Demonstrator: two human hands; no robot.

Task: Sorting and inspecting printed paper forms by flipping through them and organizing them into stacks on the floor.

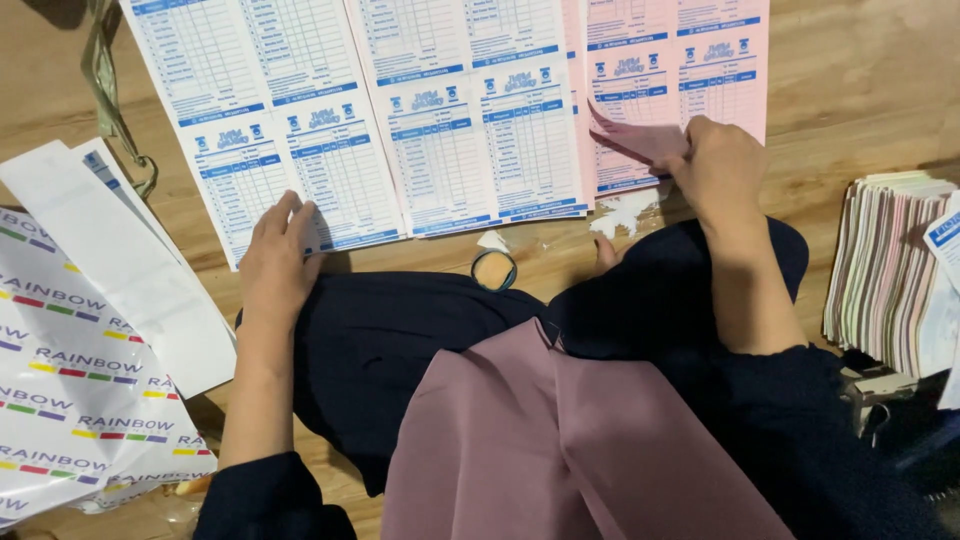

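My left hand [277, 262] lies flat, fingers spread, on the near corner of a white sheet of blue printed forms [270, 120] on the wooden floor. My right hand [718, 165] pinches the lower corner of a pink printed form sheet [680, 60] and lifts it, so the corner folds up. Between them lies a second white form sheet [470, 110]. A small round pot of tan paste [494, 269] sits just in front of my knees.
Wooden floor [860, 90] all around. White wrapping sheets with coloured stripes [70, 390] lie at the left. A thick stack of pastel papers [885, 270] stands at the right. A green strap [105, 90] lies at top left. White torn paper scraps [625, 212] lie near the pink sheet.
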